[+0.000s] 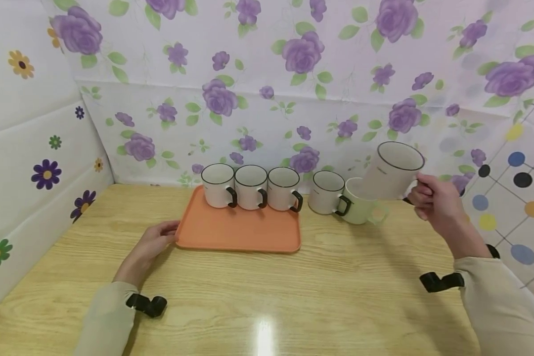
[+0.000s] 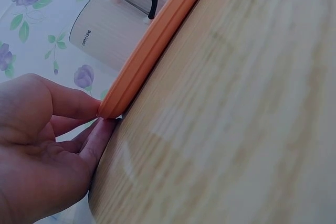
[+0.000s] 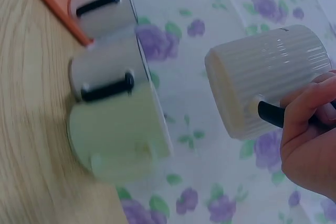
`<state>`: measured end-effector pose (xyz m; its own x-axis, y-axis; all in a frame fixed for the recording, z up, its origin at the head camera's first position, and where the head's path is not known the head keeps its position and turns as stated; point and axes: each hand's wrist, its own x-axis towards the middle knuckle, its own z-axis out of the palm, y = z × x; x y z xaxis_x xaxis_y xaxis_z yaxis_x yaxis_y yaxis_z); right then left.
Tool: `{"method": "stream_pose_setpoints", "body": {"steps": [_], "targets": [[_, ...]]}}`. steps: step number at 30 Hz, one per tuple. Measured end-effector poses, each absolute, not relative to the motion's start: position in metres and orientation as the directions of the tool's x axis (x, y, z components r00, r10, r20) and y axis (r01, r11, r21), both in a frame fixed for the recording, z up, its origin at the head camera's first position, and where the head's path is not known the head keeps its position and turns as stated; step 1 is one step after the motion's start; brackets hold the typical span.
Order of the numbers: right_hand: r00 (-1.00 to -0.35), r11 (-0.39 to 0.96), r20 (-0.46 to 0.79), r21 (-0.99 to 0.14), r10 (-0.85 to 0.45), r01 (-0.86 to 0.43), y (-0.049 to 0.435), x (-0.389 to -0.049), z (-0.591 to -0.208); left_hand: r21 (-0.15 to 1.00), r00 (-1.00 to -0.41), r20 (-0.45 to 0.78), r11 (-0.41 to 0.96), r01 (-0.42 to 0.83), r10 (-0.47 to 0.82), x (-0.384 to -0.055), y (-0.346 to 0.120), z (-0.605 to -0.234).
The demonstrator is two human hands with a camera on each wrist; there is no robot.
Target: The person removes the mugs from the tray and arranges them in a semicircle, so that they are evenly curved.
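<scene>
The right hand (image 1: 438, 198) holds a cylindrical mug (image 1: 393, 173) — glossy and ribbed — by its black handle (image 3: 270, 114); the left hand (image 1: 155, 241) is pinching a rectangular orange tray (image 1: 238, 232).

The right hand (image 1: 438, 202) grips a ribbed white mug (image 1: 392, 173) (dark-rimmed, black-handled) by its handle, raised and slightly tilted. The left hand (image 1: 155, 241) pinches the left edge of an orange tray (image 1: 240, 231), three similar mugs (image 1: 250, 189) upright along its back.
</scene>
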<state>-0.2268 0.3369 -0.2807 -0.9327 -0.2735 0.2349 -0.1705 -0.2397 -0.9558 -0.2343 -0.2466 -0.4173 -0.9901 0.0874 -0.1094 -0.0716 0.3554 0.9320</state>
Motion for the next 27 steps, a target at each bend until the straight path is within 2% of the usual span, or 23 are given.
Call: {"method": "stream_pose_setpoints", "body": {"steps": [13,19,27], "targets": [[-0.963,-0.276,0.204,-0.949,-0.175,-0.151,0.396,-0.229,-0.319,0.929,-0.991,-0.101,0.365,-0.061,0.092,-0.234,-0.247,-0.416],[-0.976,-0.259,0.169,-0.957,-0.137,-0.130,0.402,-0.230,-0.346,0.929,-0.990,-0.109,0.364,-0.071,0.085,-0.235,-0.245,-0.416],[-0.989,-0.165,0.108,-0.982,-0.099,-0.091,0.401,-0.234,-0.374,0.932,-0.989,-0.119,0.352,-0.081,0.086,-0.235,-0.246,-0.417]]}}
